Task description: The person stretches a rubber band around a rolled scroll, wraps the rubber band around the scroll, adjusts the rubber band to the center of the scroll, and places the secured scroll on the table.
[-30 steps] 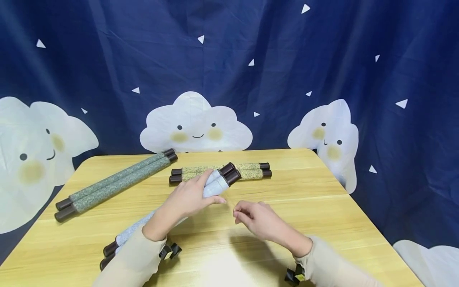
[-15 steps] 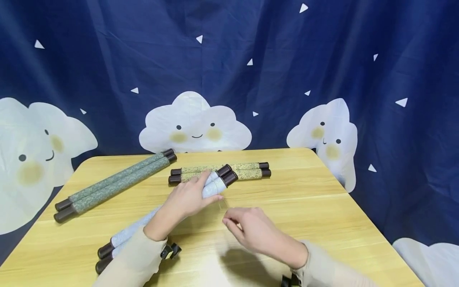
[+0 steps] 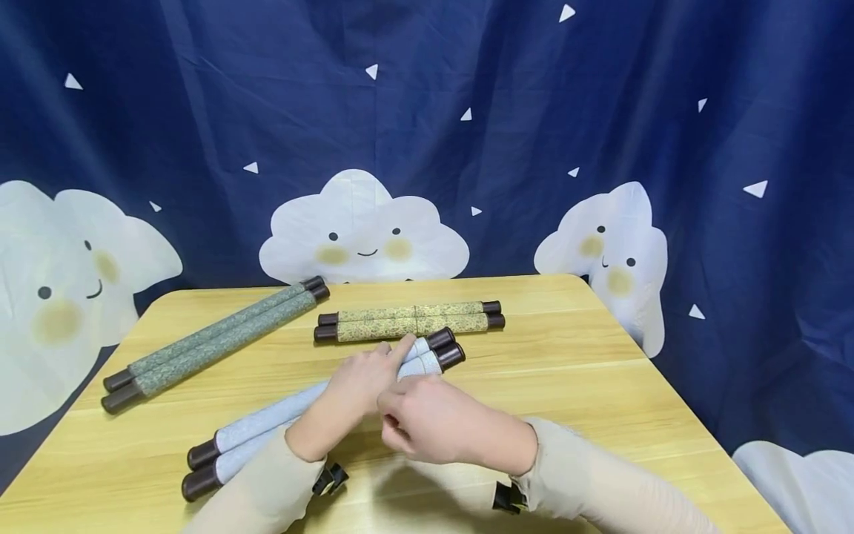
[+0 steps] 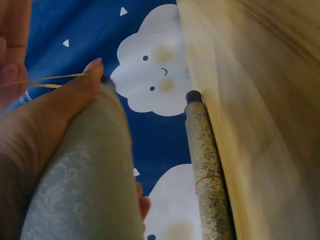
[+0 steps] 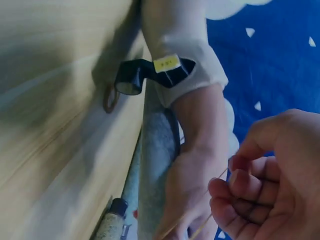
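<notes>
A light blue scroll (image 3: 270, 413), rolled from both ends onto two rods with dark brown end caps, slants across the table. My left hand (image 3: 363, 382) grips it near its upper right end. My right hand (image 3: 440, 419) pinches a thin rubber band (image 4: 50, 78) between thumb and fingers. In the left wrist view, the band's two strands run taut from those fingers to my left thumb (image 4: 92, 72) at the scroll's end. A band line crosses the scroll near its caps in the head view. My right hand hides part of the scroll.
A yellow patterned scroll (image 3: 376, 326) with a band round its middle lies behind. At the left lies a longer green scroll (image 3: 227, 341). A small brown ring (image 5: 111, 97), like another rubber band, is on the wooden table (image 3: 600, 415). A blue curtain (image 3: 427, 74) hangs behind.
My right hand has moved left and forward, close against my left hand, drawing the rubber band. The light blue scroll's capped end has come lower and slightly right, with my left hand on it.
</notes>
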